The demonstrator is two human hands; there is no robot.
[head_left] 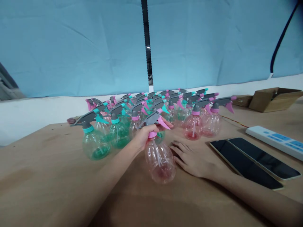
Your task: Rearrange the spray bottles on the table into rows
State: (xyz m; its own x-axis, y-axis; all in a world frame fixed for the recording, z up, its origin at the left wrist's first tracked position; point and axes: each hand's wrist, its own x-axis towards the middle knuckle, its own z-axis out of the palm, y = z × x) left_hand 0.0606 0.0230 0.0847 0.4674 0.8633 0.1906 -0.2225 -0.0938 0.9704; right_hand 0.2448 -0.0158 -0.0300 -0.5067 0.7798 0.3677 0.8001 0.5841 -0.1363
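My left hand (147, 134) is closed around the neck of a clear pink spray bottle (161, 164) with a grey and pink trigger head. The bottle tilts a little, its base toward me. Beside it, my right hand (189, 157) lies low on the wooden table (56, 176), palm down with the fingers spread, the fingertips close to the bottle's right side. Behind both hands stand several more spray bottles, among them a green one (96, 145) at the left, another green one (119, 134) next to it, and a pink one (193, 126) at the right.
Two dark phones (246, 164) lie side by side at the right, the second phone (264, 157) nearer a white power strip (276, 138). An open cardboard box (272, 101) sits at the back right. Blue sheeting (94, 47) covers the wall behind.
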